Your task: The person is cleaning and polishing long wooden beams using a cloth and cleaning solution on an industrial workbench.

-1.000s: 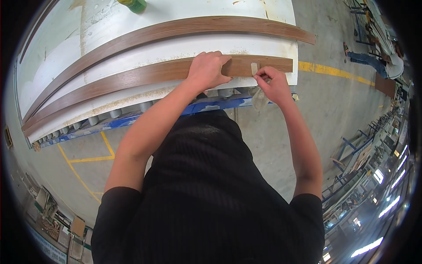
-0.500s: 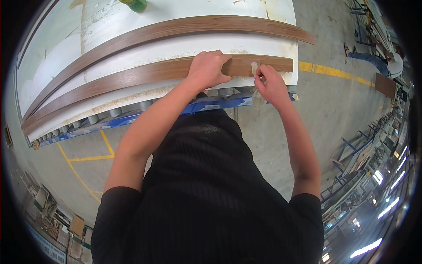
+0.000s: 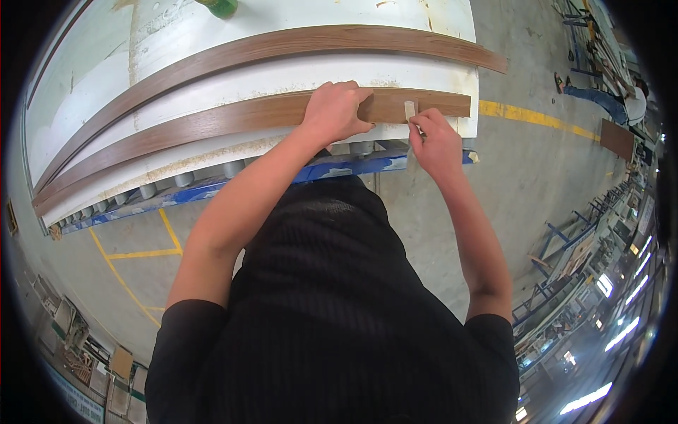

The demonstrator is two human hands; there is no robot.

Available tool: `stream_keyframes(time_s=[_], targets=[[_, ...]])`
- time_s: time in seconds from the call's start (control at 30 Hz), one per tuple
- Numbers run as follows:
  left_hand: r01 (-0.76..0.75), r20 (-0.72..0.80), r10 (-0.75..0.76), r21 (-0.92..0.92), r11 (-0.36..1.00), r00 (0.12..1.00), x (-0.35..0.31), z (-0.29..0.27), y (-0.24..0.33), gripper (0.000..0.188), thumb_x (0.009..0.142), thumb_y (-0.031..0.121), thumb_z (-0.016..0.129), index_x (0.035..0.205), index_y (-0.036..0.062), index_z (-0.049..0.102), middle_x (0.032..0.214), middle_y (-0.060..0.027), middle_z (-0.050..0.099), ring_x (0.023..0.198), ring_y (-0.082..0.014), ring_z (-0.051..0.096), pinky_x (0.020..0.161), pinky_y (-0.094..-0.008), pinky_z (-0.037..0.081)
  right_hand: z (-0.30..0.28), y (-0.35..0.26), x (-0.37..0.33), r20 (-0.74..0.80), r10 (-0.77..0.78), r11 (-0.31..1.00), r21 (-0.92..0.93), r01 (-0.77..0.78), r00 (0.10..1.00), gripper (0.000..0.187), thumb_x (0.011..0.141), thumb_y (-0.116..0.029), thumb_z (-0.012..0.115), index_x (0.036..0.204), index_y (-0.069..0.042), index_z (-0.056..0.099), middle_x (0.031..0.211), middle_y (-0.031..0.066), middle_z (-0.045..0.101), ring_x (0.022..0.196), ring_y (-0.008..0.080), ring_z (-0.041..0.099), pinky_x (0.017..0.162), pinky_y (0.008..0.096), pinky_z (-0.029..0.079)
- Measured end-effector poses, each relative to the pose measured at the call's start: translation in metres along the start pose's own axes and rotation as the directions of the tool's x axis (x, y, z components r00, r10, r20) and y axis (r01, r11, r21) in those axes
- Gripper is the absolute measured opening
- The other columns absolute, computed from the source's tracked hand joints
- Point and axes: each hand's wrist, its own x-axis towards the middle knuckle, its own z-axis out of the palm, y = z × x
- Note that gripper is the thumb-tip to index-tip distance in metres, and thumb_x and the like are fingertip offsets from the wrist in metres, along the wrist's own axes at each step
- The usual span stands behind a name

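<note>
A long brown wood-grain plank [image 3: 233, 120] lies along the near side of a white-topped table. My left hand [image 3: 337, 112] clasps it from above, fingers toward its far edge and thumb by its near edge. Further right, my right hand [image 3: 436, 140] is closed in a pinch at the plank's near edge. Between its fingertips is the lower end of a small pale strip [image 3: 409, 109], which lies across the plank's face. Whether the strip is tape or something stiffer I cannot make out. A second similar plank [image 3: 339, 39] lies farther back, its right end jutting past the table's edge.
The white tabletop [image 3: 282, 74] is stained, with a blue rail [image 3: 353, 165] and grey rollers [image 3: 234, 168] along its near side. A green container [image 3: 222, 7] stands at the back. A person in blue trousers [image 3: 600, 101] is far right, near racks. Yellow lines [image 3: 526, 113] mark the floor.
A thin translucent piece that hung below my right hand no longer shows. The right hand has shifted very slightly; the pale strip stays on the plank. My left hand keeps its place.
</note>
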Motion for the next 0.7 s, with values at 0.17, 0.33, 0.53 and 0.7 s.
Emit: stream_keyframes(time_s=[0.17, 0.33, 0.53, 0.7], targets=[[-0.019, -0.024, 0.019, -0.009, 1.000, 1.000, 0.000, -0.001, 0.001, 0.060, 0.071, 0.039, 0.090, 0.122, 0.0096, 0.078, 0.108, -0.0110, 0.077, 0.101, -0.0336, 0.072, 0.093, -0.0441, 0.055, 0.004, -0.011, 0.001, -0.026, -0.005, 0.994, -0.110, 0.002, 1.000, 0.007, 0.091, -0.009, 0.077, 0.097, -0.008, 0.076, 0.099, 0.0051, 0.070, 0.079, 0.0270, 0.071, 0.067, 0.0377, 0.058], [-0.031, -0.037, 0.031, -0.014, 0.999, 0.999, -0.001, 0.000, -0.001, 0.059, 0.071, 0.038, 0.090, 0.122, 0.0097, 0.078, 0.108, -0.0109, 0.077, 0.100, -0.0337, 0.072, 0.092, -0.0444, 0.055, 0.006, -0.020, 0.009, 0.087, -0.005, 0.931, -0.364, 0.037, 0.996, 0.008, 0.090, -0.012, 0.073, 0.091, -0.007, 0.067, 0.094, 0.0074, 0.063, 0.088, 0.0282, 0.069, 0.070, 0.0432, 0.058], [-0.029, -0.032, 0.029, -0.022, 0.999, 0.999, -0.001, 0.000, -0.001, 0.055, 0.072, 0.032, 0.091, 0.120, 0.0094, 0.078, 0.103, -0.0123, 0.076, 0.100, -0.0314, 0.073, 0.092, -0.0452, 0.055, 0.009, -0.018, 0.017, 0.232, 0.014, 0.901, -0.424, 0.088, 0.973, 0.016, 0.089, -0.012, 0.071, 0.099, -0.003, 0.061, 0.099, 0.0130, 0.061, 0.094, 0.0318, 0.068, 0.074, 0.0437, 0.059], [-0.072, -0.084, 0.070, -0.019, 0.997, 0.994, -0.002, 0.003, -0.003, 0.052, 0.072, 0.032, 0.091, 0.117, 0.0099, 0.078, 0.101, -0.0116, 0.075, 0.099, -0.0305, 0.073, 0.090, -0.0450, 0.055, 0.006, -0.009, 0.022, 0.285, -0.043, 0.917, -0.369, 0.151, 0.958, 0.019, 0.090, -0.011, 0.069, 0.100, -0.001, 0.056, 0.101, 0.0175, 0.061, 0.097, 0.0362, 0.068, 0.078, 0.0453, 0.060]])
